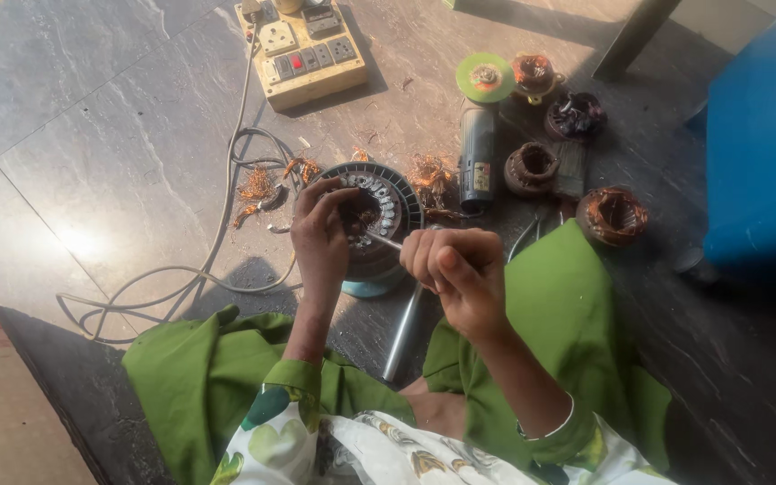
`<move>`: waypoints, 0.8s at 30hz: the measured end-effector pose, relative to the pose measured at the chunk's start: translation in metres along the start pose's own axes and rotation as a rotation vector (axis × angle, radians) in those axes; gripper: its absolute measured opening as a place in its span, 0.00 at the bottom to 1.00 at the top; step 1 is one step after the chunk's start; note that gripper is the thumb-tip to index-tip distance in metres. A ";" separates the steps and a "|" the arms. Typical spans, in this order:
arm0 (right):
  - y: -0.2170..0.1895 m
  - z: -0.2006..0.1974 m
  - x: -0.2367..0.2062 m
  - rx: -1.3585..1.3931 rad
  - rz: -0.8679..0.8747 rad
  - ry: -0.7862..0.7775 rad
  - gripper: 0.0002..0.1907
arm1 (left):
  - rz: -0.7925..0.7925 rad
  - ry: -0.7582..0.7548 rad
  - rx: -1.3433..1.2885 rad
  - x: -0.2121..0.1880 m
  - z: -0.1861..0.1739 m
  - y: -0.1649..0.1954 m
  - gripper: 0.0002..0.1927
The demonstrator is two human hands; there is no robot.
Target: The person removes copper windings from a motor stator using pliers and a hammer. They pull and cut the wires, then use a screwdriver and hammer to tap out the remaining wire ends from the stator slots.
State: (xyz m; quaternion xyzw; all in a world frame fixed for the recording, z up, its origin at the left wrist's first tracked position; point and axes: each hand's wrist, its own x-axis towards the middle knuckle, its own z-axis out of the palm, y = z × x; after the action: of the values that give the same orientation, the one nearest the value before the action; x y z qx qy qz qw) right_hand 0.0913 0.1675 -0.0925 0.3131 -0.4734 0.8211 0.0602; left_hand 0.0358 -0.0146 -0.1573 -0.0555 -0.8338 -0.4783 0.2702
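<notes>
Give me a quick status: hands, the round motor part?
Left hand gripping stator rim. Right hand fisted on thin metal tool, tip inside stator. Copper scraps alongside, nothing blocking.

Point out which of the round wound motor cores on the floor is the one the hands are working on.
The large slotted stator right before the person: left hand grips its rim, right hand pokes a thin tool in. The smaller cores lie untouched.
</notes>
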 end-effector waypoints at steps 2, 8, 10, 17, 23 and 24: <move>-0.014 -0.005 -0.008 0.065 0.013 0.051 0.28 | -0.028 -0.031 0.034 0.003 -0.002 -0.002 0.21; -0.026 -0.023 -0.028 0.123 0.042 0.119 0.26 | 0.106 -0.343 0.410 -0.009 -0.015 0.001 0.22; -0.023 -0.025 -0.031 0.136 0.076 0.126 0.25 | 0.119 -0.421 0.434 -0.020 -0.018 0.008 0.33; -0.017 -0.023 -0.035 0.108 0.068 0.136 0.23 | 0.136 -0.456 0.589 -0.013 -0.022 0.014 0.33; -0.003 -0.023 -0.030 0.033 -0.016 0.116 0.24 | 0.053 -0.497 0.556 -0.008 -0.027 0.017 0.32; 0.001 -0.025 -0.028 0.021 -0.026 0.107 0.26 | 0.048 -0.502 0.560 -0.008 -0.027 0.017 0.31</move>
State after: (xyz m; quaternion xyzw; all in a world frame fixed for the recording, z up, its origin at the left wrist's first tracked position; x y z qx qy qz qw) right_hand 0.1021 0.1926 -0.1180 0.2754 -0.4566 0.8409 0.0928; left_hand 0.0587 -0.0266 -0.1378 -0.1144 -0.9710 -0.1967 0.0733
